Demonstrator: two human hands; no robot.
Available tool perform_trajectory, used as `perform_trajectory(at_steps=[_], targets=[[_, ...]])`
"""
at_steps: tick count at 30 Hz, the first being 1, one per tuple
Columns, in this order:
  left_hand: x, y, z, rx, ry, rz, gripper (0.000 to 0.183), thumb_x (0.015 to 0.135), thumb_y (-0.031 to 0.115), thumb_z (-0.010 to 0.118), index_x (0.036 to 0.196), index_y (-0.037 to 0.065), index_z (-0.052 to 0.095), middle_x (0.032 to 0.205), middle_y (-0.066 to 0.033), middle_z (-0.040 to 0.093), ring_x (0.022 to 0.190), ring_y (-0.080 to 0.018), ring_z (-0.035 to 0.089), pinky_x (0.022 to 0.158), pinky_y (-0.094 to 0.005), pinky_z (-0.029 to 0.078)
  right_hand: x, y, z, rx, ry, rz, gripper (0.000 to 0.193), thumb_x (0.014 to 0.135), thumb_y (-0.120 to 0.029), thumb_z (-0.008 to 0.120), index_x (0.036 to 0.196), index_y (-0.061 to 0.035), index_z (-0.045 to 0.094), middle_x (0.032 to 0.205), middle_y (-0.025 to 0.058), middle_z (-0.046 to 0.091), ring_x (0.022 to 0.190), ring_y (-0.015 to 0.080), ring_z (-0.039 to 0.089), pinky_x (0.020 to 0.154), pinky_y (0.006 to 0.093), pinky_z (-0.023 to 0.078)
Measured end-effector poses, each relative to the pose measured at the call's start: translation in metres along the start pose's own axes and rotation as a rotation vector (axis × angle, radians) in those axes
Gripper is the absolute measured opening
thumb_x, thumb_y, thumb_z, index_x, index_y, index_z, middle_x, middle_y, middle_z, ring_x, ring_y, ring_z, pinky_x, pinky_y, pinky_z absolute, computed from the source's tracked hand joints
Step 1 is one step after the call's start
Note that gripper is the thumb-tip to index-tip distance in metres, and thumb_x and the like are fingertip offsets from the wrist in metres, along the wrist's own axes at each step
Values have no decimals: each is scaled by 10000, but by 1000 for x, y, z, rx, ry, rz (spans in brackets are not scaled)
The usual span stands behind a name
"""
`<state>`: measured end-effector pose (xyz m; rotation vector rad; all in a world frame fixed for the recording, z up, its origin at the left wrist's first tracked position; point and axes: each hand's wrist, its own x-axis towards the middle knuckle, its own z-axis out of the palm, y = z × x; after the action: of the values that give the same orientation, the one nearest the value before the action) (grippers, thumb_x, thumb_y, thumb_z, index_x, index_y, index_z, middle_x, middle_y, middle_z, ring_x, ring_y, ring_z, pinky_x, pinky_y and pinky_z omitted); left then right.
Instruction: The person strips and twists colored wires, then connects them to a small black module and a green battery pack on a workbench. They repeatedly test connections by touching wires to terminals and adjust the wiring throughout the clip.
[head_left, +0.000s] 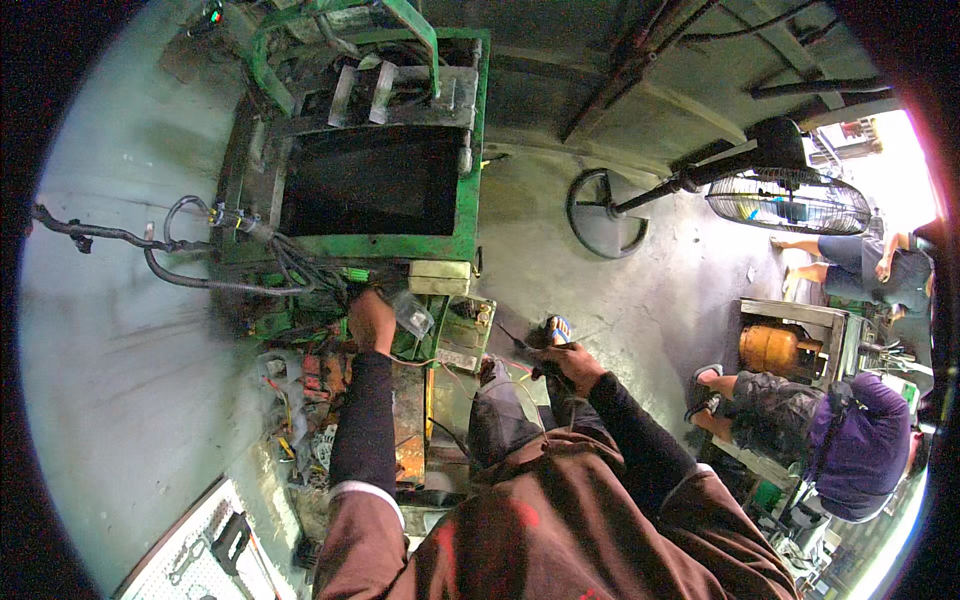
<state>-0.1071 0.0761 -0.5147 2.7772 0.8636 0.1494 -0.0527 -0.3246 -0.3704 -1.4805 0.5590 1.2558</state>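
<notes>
My left hand (372, 321) reaches to the lower edge of a green-framed machine (466, 215). Its fingers go in among a bundle of dark cables (290, 262) and are mostly hidden. Beside that hand hangs a clear plastic piece (412, 314), just below a pale box (440, 277) on the machine. In front of my body, my right hand (577, 368) is closed on a thin dark tool whose pointed end juts up to the left; its kind is too small to tell. Thin wires (460, 378) run between the machine and my lap.
Orange and red machine parts (410, 415) lie below my left forearm. A pedestal fan (790, 200) stands at right. Beyond it are an orange gas cylinder (768, 348), a bent-over person in purple (865, 445) and another person (870, 265). A white pegboard (200, 550) holds tools at lower left.
</notes>
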Motion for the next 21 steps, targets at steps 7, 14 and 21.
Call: perform_trajectory(at_steps=[7,14,21], targets=[[-101,14,-60,-1167,-434,-810,290,1010,349,580,973,63,607,701,34,514,467,-84,421,420,-276,334,-46,36,-59,97,71,-41,272,962,-209,659,1091,27,700,929,90,730,674,151,668,599,298,553],[-155,45,-123,-1085,-519,-1089,498,905,593,662,1000,104,656,750,65,532,567,-48,444,485,-224,367,-46,52,-96,178,22,-70,300,915,-220,712,1102,15,700,889,48,714,691,114,658,622,276,538],[-180,107,-123,-248,-310,-427,406,938,358,687,1079,-22,670,880,-103,657,798,-199,579,756,-339,459,41,75,-128,378,-66,74,354,936,-171,657,1209,51,621,986,122,722,853,214,702,765,316,550]])
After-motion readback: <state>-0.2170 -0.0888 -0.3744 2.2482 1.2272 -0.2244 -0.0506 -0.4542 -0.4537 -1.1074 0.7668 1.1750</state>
